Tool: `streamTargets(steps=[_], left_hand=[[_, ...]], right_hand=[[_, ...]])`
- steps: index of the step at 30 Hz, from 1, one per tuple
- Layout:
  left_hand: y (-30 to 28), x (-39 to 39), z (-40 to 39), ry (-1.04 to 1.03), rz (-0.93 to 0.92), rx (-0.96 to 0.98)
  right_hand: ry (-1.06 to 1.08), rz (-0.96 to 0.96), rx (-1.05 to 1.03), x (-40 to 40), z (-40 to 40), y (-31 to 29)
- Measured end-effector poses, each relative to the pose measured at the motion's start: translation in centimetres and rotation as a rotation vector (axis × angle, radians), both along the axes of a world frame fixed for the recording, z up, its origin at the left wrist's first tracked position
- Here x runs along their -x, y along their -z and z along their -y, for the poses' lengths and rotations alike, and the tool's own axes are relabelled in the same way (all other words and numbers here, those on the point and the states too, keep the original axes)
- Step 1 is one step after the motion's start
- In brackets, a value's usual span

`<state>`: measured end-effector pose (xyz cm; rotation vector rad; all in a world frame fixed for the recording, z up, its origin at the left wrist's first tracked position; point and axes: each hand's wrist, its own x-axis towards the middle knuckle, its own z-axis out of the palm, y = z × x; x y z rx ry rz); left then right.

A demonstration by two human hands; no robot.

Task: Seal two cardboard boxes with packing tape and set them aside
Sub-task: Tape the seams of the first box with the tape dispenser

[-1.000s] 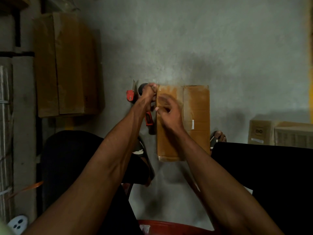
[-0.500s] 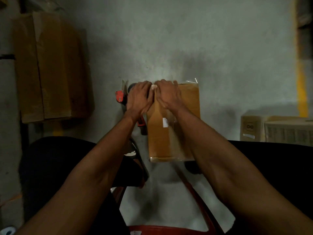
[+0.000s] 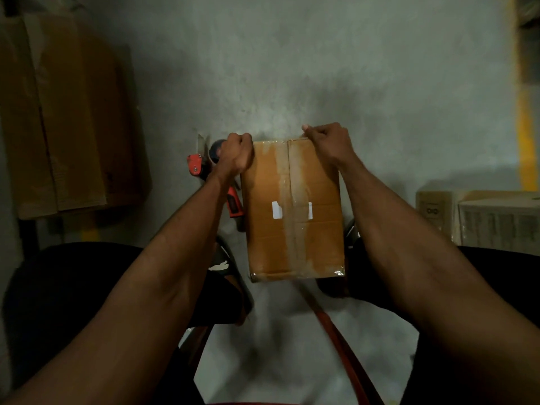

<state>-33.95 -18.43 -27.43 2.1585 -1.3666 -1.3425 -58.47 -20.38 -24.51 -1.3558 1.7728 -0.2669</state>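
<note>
On grey concrete floor (image 3: 321, 68), rectangular taped cardboard box (image 3: 292, 209), left hand (image 3: 235, 154) and right hand (image 3: 327, 141) fingers seemingly clamped on far corners

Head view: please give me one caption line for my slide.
Both hands, left hand and right hand, grip the far corners of a taped cardboard box; red tape dispenser lies beside it.

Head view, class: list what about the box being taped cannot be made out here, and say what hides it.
- Box far face: turned away from the head view.
- Fingertips of the left hand and right hand: curled over the far edge.
- Tape dispenser: partly behind the left hand.
- White label: too small to read.
</note>
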Motion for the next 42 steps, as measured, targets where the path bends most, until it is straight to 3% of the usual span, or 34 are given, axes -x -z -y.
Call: streamTargets(steps=[6,11,13,15,17,19,21,24,28,31,36,42], left_hand=[[1.0,-0.1,-0.3,-0.088,-0.167,-0.045],[0.2,-0.1,-0.3,-0.146,-0.266,-0.169],[0.0,0.2,0.1,-0.144,-0.242,-0.16],[-0.4,0.7,0.4,-0.122,-0.111,-0.199],[-0.6,0.6,0.8,-0.027,0.099,-0.171],[-1.2,0.9,0.8,0.087,0.341,0.025],[-2.7,2.1,0.3,0.203,0.457,0.263],[-2.9,3.1,-0.8,0.299,0.365,0.391],[-1.5,1.4,-1.0,0.387,0.35,0.359],[-1.4,1.3,-0.3,0.35,0.256,0.325],[-1.2,2.2,0.1,0.183,0.192,0.272],[-0.8,2.0,0.0,0.056,0.054,0.308]], right_hand=[[0.246,0.308,-0.092,0.9,-0.4,0.7],[0.25,0.289,-0.272,1.1,0.1,0.9],[0.287,0.147,-0.311,0.5,0.5,1.4],[0.332,-0.17,-0.248,-0.2,0.4,1.6],[0.231,-0.573,0.001,-1.4,0.2,1.1],[-0.03,-0.722,0.31,-2.9,0.2,0.5],[-0.327,-0.527,0.471,-5.6,-0.2,0.2],[-0.388,-0.168,0.356,-8.7,-1.9,-0.8],[-0.518,-0.421,0.285,-5.0,-2.0,-1.0],[-0.379,-0.326,0.169,-1.2,-0.9,-0.9],[-0.135,-0.06,0.155,-0.2,0.3,-0.2],[0.01,0.059,0.155,-0.5,0.3,-0.2]])
